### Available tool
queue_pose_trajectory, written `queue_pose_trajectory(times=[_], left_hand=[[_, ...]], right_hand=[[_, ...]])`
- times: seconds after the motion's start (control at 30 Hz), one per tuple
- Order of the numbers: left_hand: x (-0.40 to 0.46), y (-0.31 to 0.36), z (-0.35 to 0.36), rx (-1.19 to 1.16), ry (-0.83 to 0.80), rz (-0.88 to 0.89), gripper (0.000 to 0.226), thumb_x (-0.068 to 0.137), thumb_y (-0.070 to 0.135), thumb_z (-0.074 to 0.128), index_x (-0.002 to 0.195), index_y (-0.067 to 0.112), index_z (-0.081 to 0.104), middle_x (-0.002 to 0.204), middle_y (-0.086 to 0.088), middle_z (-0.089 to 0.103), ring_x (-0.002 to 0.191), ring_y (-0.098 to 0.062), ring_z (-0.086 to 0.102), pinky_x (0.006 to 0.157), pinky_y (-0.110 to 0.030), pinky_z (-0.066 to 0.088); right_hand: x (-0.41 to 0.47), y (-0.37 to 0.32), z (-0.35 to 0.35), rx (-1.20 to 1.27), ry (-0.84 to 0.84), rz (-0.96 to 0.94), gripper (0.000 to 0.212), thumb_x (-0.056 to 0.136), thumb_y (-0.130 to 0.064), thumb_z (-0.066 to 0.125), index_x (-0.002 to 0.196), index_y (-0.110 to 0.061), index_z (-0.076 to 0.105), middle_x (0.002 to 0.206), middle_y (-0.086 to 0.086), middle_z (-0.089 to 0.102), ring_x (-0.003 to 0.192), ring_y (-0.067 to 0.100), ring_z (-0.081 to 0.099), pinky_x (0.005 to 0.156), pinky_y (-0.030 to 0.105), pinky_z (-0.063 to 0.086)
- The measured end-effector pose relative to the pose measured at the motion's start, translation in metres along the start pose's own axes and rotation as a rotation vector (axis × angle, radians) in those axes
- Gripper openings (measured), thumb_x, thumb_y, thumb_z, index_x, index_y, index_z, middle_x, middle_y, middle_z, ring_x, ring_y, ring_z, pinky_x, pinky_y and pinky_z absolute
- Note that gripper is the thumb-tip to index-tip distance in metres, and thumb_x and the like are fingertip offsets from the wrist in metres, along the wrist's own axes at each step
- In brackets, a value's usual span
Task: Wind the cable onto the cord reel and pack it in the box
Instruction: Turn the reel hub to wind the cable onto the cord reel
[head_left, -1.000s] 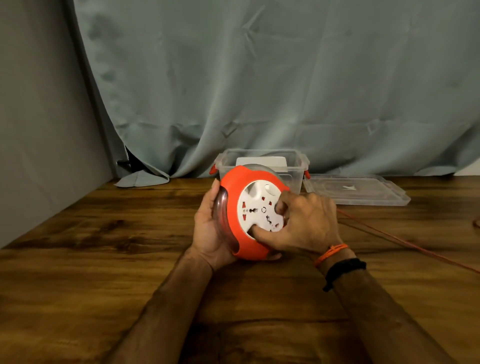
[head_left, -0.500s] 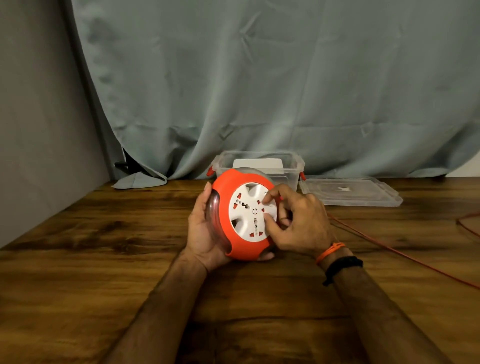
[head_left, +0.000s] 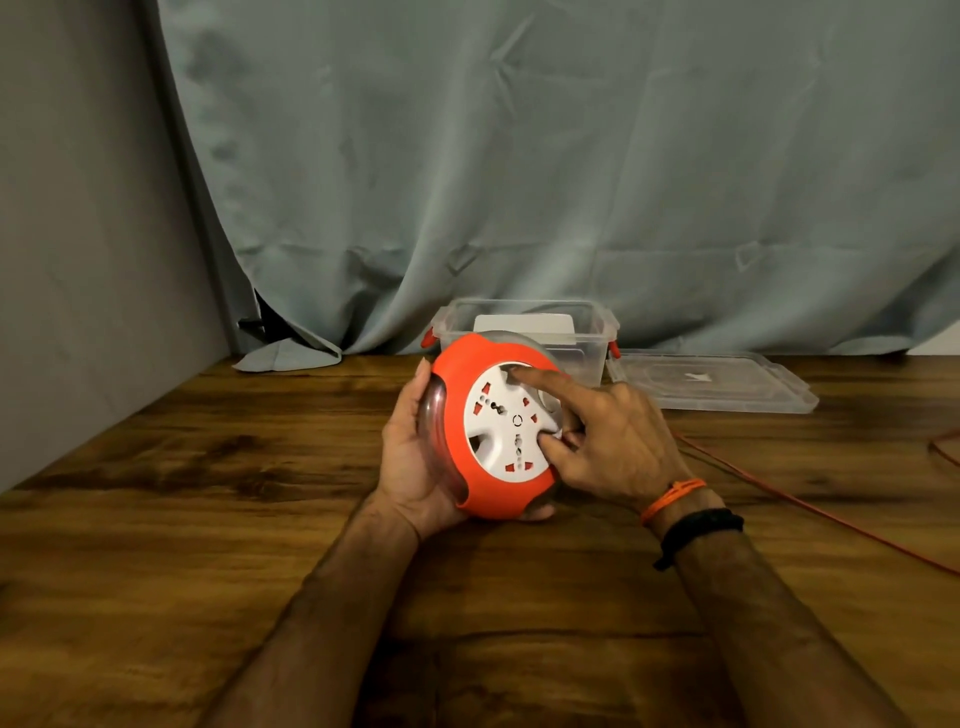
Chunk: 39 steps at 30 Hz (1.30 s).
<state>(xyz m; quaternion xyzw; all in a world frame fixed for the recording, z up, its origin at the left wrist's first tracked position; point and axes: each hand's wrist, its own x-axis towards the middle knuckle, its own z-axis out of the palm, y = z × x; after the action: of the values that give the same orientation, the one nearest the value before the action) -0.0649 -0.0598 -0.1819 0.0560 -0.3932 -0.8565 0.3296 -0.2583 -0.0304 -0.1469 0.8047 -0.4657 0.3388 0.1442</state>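
Observation:
An orange cord reel (head_left: 467, 415) with a white socket face stands on its edge on the wooden table. My left hand (head_left: 410, 457) cups its clear back and underside. My right hand (head_left: 608, 441) is on the white face, the index finger stretched into a recess near the top and the thumb pressed on the lower part. A thin orange cable (head_left: 810, 504) runs from behind my right hand across the table to the right edge. Right behind the reel stands a clear plastic box (head_left: 592, 332) with orange latches and a white item inside.
The box's clear lid (head_left: 711, 387) lies flat to the right of the box. A grey-green curtain (head_left: 519, 182) hangs behind the table and a grey wall (head_left: 78, 234) closes the left side. A loop of cable (head_left: 943, 449) shows at the right edge.
The white face has turned under my right hand. My right fingers moved from the face's lower part to its top, the index finger now stretched out. My left hand kept its hold.

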Motion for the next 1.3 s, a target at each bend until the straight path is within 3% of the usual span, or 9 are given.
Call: queue_pose_trajectory(times=[0.13,0.23,0.4,0.6,0.73,0.83,0.93,1.17,1.3], left_hand=[[0.002,0.000,0.004,-0.008,0.028,0.015,0.085,0.076,0.078,0.052,0.143,0.025,0.048,0.149,-0.021,0.044,0.136,-0.051,0.034,0.100,-0.083,0.012],[0.005,-0.002,0.007,0.003,-0.013,0.097,0.083,0.078,0.071,0.056,0.143,0.019,0.049,0.146,-0.023,0.048,0.133,-0.047,0.042,0.100,-0.077,0.029],[0.005,-0.003,0.009,0.034,-0.050,0.180,0.072,0.085,0.063,0.054,0.133,0.008,0.059,0.135,-0.022,0.059,0.126,-0.040,0.054,0.097,-0.058,0.046],[0.005,0.000,0.001,0.000,-0.062,0.103,0.082,0.083,0.072,0.049,0.143,0.016,0.048,0.144,-0.023,0.049,0.132,-0.045,0.044,0.104,-0.074,0.027],[0.001,0.002,-0.004,-0.010,-0.018,0.042,0.085,0.077,0.078,0.051,0.144,0.025,0.046,0.150,-0.019,0.043,0.138,-0.048,0.033,0.103,-0.081,0.012],[0.001,0.002,-0.005,-0.011,-0.053,0.019,0.082,0.078,0.078,0.051,0.141,0.025,0.050,0.149,-0.018,0.045,0.136,-0.047,0.036,0.103,-0.080,0.013],[0.001,0.001,-0.004,-0.011,-0.089,0.003,0.081,0.078,0.076,0.053,0.140,0.024,0.051,0.148,-0.018,0.047,0.134,-0.048,0.039,0.103,-0.080,0.012],[-0.001,0.001,0.002,-0.001,-0.028,0.023,0.083,0.075,0.075,0.057,0.140,0.024,0.051,0.146,-0.019,0.049,0.134,-0.049,0.038,0.100,-0.084,0.014],[-0.002,0.001,0.004,0.014,0.006,0.032,0.084,0.073,0.076,0.057,0.139,0.024,0.053,0.144,-0.020,0.050,0.132,-0.050,0.042,0.099,-0.083,0.017]], right_hand=[[-0.003,0.001,0.002,-0.091,0.086,0.079,0.062,0.064,-0.053,0.063,0.124,-0.041,0.056,0.060,-0.004,0.064,0.064,0.025,0.065,0.066,0.031,0.052],[-0.004,-0.009,0.010,-0.119,0.194,0.216,0.063,0.051,-0.079,0.056,0.091,-0.030,0.067,0.063,-0.002,0.068,0.067,0.025,0.067,0.063,0.025,0.039],[0.000,-0.027,0.021,-0.112,0.185,0.317,0.075,0.053,-0.092,0.040,0.054,-0.019,0.057,0.052,-0.004,0.058,0.058,0.022,0.056,0.061,0.026,0.035],[0.002,-0.019,0.011,0.015,0.160,0.265,0.067,0.061,-0.089,0.045,0.060,-0.024,0.061,0.046,-0.013,0.050,0.056,0.011,0.059,0.060,0.026,0.048],[0.003,-0.009,0.001,0.176,0.205,0.133,0.022,0.073,-0.044,0.062,0.088,-0.028,0.062,0.043,-0.012,0.042,0.045,0.010,0.049,0.059,0.035,0.054],[0.003,-0.008,-0.003,0.129,0.058,0.074,0.053,0.072,-0.027,0.057,0.125,-0.029,0.054,0.048,-0.012,0.041,0.052,0.019,0.053,0.064,0.039,0.055],[0.003,-0.008,-0.003,0.065,-0.051,0.030,0.066,0.075,-0.021,0.056,0.139,-0.035,0.045,0.056,-0.010,0.049,0.061,0.022,0.058,0.069,0.039,0.055],[0.001,-0.008,-0.004,-0.007,-0.019,0.053,0.064,0.077,-0.029,0.061,0.137,-0.042,0.046,0.066,-0.012,0.047,0.071,0.025,0.063,0.074,0.040,0.056],[-0.001,-0.008,-0.002,-0.073,0.060,0.076,0.065,0.069,-0.038,0.068,0.131,-0.046,0.051,0.066,-0.004,0.063,0.072,0.028,0.064,0.073,0.038,0.054]])
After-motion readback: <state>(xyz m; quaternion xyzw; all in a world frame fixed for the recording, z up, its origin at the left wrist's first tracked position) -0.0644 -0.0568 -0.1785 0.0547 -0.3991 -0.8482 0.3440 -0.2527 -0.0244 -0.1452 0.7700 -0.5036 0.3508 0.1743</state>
